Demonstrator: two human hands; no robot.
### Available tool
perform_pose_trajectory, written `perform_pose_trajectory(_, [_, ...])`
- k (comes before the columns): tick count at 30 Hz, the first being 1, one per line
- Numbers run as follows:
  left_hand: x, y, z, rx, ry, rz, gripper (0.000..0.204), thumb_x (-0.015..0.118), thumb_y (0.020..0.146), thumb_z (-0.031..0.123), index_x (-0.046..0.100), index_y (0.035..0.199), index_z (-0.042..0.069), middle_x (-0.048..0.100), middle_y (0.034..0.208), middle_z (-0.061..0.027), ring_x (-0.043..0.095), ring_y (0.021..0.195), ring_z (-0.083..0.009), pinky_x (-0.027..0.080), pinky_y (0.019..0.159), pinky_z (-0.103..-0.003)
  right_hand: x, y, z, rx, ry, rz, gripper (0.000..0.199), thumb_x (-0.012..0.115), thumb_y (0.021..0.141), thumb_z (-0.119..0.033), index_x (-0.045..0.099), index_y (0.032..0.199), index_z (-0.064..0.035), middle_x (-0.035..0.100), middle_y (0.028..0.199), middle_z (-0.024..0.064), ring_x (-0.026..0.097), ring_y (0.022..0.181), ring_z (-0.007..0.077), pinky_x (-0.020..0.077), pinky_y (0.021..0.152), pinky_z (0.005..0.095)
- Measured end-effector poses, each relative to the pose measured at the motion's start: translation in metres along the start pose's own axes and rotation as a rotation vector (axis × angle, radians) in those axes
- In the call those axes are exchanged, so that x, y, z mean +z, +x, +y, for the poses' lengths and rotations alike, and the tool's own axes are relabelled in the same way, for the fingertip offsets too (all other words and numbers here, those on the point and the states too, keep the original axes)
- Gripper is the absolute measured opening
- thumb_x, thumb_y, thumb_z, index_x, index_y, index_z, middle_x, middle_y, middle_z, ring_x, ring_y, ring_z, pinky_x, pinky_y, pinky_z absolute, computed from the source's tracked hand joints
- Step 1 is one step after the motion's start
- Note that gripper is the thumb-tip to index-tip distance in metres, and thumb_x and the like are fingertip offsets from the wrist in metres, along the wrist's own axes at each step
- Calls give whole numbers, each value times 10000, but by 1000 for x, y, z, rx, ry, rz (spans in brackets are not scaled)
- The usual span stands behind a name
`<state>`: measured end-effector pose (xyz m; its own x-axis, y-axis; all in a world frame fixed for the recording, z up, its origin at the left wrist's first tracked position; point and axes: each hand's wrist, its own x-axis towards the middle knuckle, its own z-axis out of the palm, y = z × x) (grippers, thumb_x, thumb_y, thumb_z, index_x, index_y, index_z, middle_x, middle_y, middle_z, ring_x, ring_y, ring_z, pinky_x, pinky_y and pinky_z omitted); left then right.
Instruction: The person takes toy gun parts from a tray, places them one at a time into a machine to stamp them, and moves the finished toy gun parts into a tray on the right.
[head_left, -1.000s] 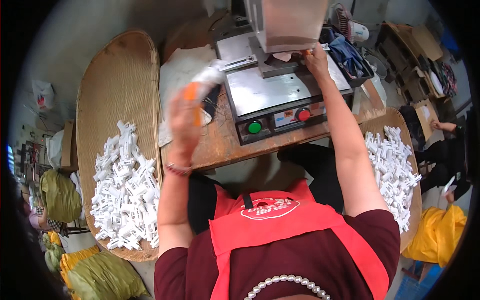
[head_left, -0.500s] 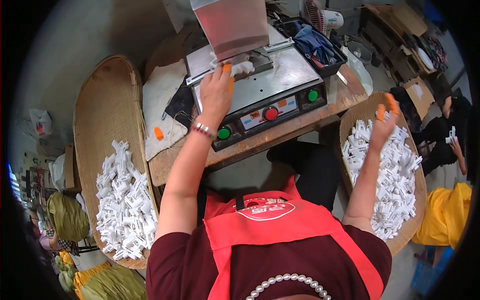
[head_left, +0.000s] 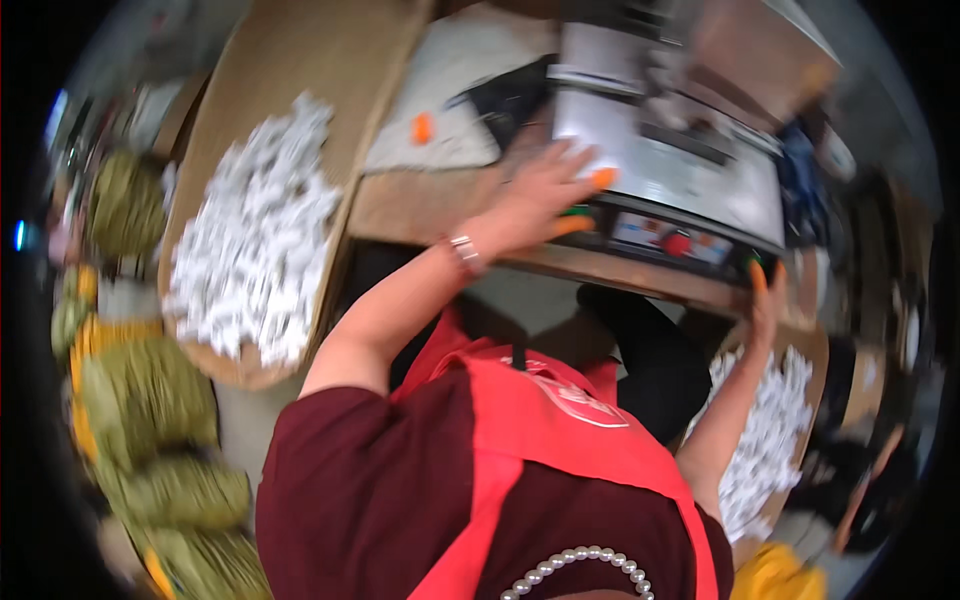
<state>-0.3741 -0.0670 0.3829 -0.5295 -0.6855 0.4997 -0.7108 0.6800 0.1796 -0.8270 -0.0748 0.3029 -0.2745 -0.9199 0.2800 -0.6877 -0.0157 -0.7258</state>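
My left hand (head_left: 540, 195) is spread at the front left corner of a metal-topped machine (head_left: 690, 190), with orange finger covers on thumb and a finger. It is over the left green button (head_left: 577, 211), which it partly hides. My right hand (head_left: 765, 300) is at the right green button (head_left: 755, 259), two orange-covered fingers raised and apart. Neither hand holds anything that I can see. Between the buttons sits a red button (head_left: 677, 243). White pieces at the fixture (head_left: 690, 140) under the metal hood (head_left: 760, 50) are blurred.
A woven basket (head_left: 270, 60) with a heap of small white plastic parts (head_left: 255, 235) stands left. Another heap (head_left: 765, 430) lies in the right basket. Beside the machine are a pale cloth (head_left: 440, 90) and a loose orange finger cover (head_left: 421, 128). Green sacks (head_left: 150, 400) stand lower left.
My left hand has come back from the fixture to the left green button. My right hand has left the right basket for the right green button. The view has turned left.
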Motion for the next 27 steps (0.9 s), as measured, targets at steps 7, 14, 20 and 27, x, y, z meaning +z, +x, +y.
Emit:
perform_pose_trajectory(7, [-49, -69, -53, -212, -248, 273, 463, 674, 784, 174, 542, 1218, 82, 548, 1213, -135, 496, 1152, -312, 425, 948, -410, 1, -9, -18, 76, 365, -134, 525, 620, 895, -188, 421, 1338, 12, 513, 1247, 83, 477, 1111, 170, 354, 959, 266])
perform_pose_trajectory(14, [-97, -323, -200, -1323, 525, -168, 358, 680, 773, 300, 538, 1015, 78, 640, 928, -163, 623, 841, -361, 490, 704, -475, 12, -16, -36, 84, 307, 34, 567, 611, 896, -214, 379, 1367, -1, 487, 1280, 91, 455, 1154, 184, 339, 985, 295])
perform_pose_trajectory(20, [-72, -407, -231, -1133, 416, -77, 546, 648, 759, 342, 457, 1230, 142, 648, 1013, -169, 599, 971, -373, 449, 831, -497, 36, -14, -52, -151, 298, 292, 631, 660, 833, -64, 349, 1380, -10, 468, 1311, 141, 460, 1196, 215, 319, 1025, 317])
perform_pose_trajectory(27, [-148, -204, -161, -997, 231, 436, 531, 655, 783, 232, 455, 1242, 59, 638, 1025, -188, 612, 946, -338, 460, 844, -399, 30, 15, -143, -584, -121, 246, 321, 574, 830, -42, 594, 1148, -12, 559, 1219, 166, 495, 1159, 327, 332, 1037, 397])
